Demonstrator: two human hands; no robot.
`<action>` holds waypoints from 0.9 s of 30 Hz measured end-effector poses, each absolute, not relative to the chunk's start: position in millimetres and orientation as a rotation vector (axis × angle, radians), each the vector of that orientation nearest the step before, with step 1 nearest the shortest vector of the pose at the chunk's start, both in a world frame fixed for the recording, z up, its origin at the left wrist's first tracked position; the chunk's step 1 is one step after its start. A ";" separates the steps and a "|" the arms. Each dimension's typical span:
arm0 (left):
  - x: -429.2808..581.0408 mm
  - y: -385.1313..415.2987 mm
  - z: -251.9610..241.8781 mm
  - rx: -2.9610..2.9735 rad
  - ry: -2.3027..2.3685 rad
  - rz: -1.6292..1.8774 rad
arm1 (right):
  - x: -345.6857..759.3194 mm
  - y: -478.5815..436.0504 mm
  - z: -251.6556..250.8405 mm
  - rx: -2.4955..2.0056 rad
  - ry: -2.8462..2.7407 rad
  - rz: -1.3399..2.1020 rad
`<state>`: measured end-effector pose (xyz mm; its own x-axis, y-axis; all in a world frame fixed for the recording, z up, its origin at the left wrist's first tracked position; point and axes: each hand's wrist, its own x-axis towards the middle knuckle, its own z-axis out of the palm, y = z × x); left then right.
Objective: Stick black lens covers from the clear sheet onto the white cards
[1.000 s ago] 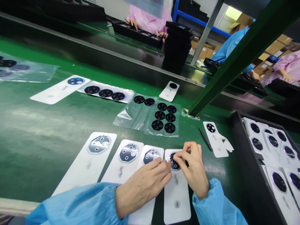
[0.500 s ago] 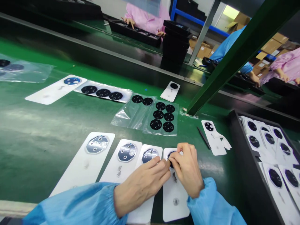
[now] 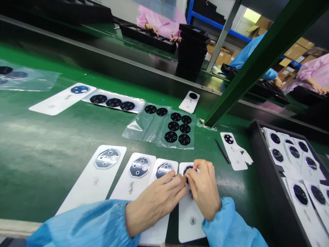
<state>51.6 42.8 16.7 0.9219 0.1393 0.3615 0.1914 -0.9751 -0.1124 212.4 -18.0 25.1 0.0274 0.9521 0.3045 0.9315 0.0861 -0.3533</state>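
Note:
Four white phone back panels, the rightmost one [image 3: 191,206] under my hands, lie side by side at the near edge. At its top, a dark octagonal camera lens film [image 3: 189,169] is partly covered by my fingers. My right hand [image 3: 204,187] pinches at this film, thumb and forefinger closed. My left hand [image 3: 160,197] reaches across the third panel [image 3: 154,233], fingers together, their tips meeting my right thumb at the film's left edge. What the left fingertips grip is hidden. The second panel [image 3: 125,183] and leftmost panel [image 3: 89,181] carry silvery octagonal pieces.
Clear sheets [image 3: 147,128] of black octagonal films lie beyond my hands. Black tweezers [image 3: 223,151] rest beside another white panel [image 3: 236,156]. A black tray [image 3: 272,192] of panels stands right, near a green post [image 3: 231,92]. Co-workers [image 3: 161,20] sit across the bench.
My right hand has dipped slightly, and the film under its fingers now looks flatter against the panel. My left hand stays almost still. Across the bench, a co-worker's hands have shifted.

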 end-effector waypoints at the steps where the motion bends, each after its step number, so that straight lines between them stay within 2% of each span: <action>1: 51.3 42.8 16.6 -2.935 -0.255 -0.532 | 212.0 -17.9 25.1 -1.850 -1.918 0.075; 16: 53.6 42.4 17.3 -2.908 -0.243 -0.562 | 212.5 -16.0 23.8 -1.869 -1.890 0.161; 21: 48.4 42.3 14.5 -2.942 -0.225 -0.454 | 234.6 -12.2 26.8 -1.776 -1.493 0.463; 27: 46.1 47.5 18.7 -2.972 -0.210 -0.517 | 255.5 -16.1 21.8 -1.529 -0.814 1.085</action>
<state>46.1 47.5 18.7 0.9321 0.1161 0.3432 0.1562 -0.9835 -0.0916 255.5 -16.1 21.8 0.3594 0.9060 -0.2237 -0.0389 -0.2250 -0.9736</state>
